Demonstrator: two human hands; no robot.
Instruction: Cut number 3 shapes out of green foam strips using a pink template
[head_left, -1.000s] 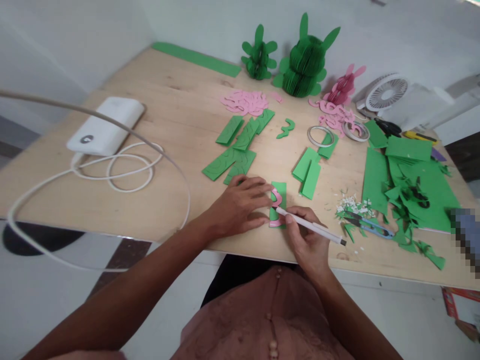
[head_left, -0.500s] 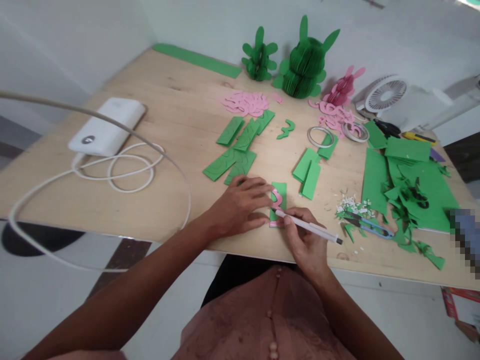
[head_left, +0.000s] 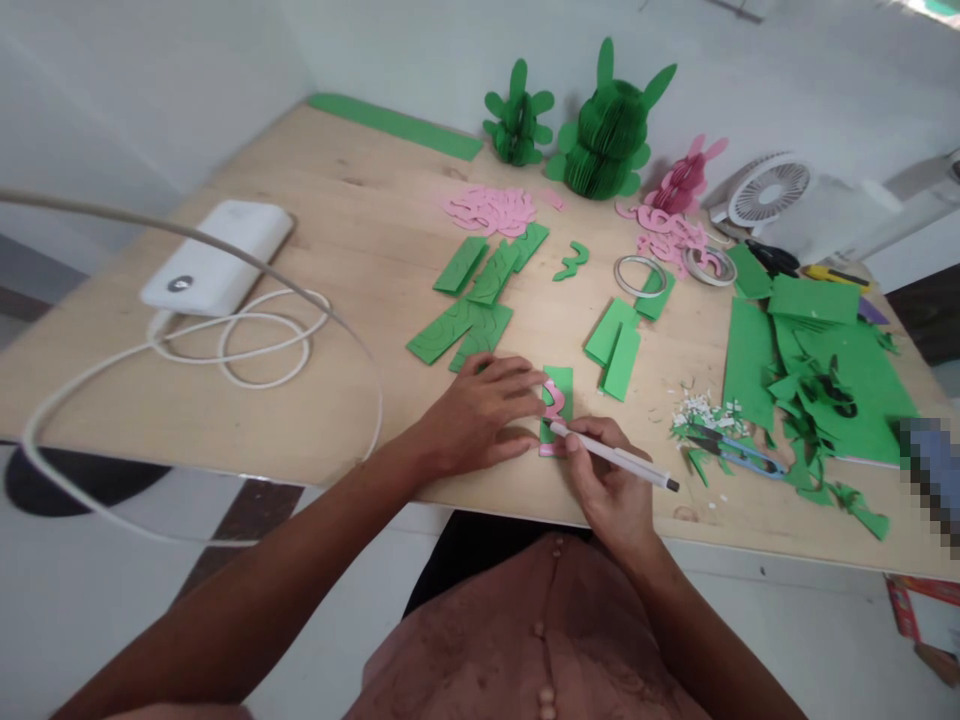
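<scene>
My left hand (head_left: 491, 412) lies flat with its fingers stretched out, its fingertips at the left edge of a small folded green paper strip (head_left: 559, 378). On that strip is a pink curved paper cutout (head_left: 554, 398), partly covered by my fingertips. A white pen (head_left: 619, 457) is pinched in my right hand (head_left: 616, 490), its dark tip at the cutout's edge on the strip. Above my left hand lie several green folded strips (head_left: 435, 334) with curved lines drawn on them. Plain folded green strips (head_left: 621, 362) sit above my right hand.
Green paper scraps (head_left: 806, 410) and thread snips (head_left: 731, 455) lie at the right. Two tape rolls (head_left: 640, 290), a pile of pink cutouts (head_left: 491, 210) and green paper figures (head_left: 606, 140) stand farther back. A white power bank (head_left: 217, 258) with a looped cable is at the left.
The pen's back end has dipped slightly to the left, with its tip staying at the cutout. My left hand has hardly moved. The whole view has shifted a little.
</scene>
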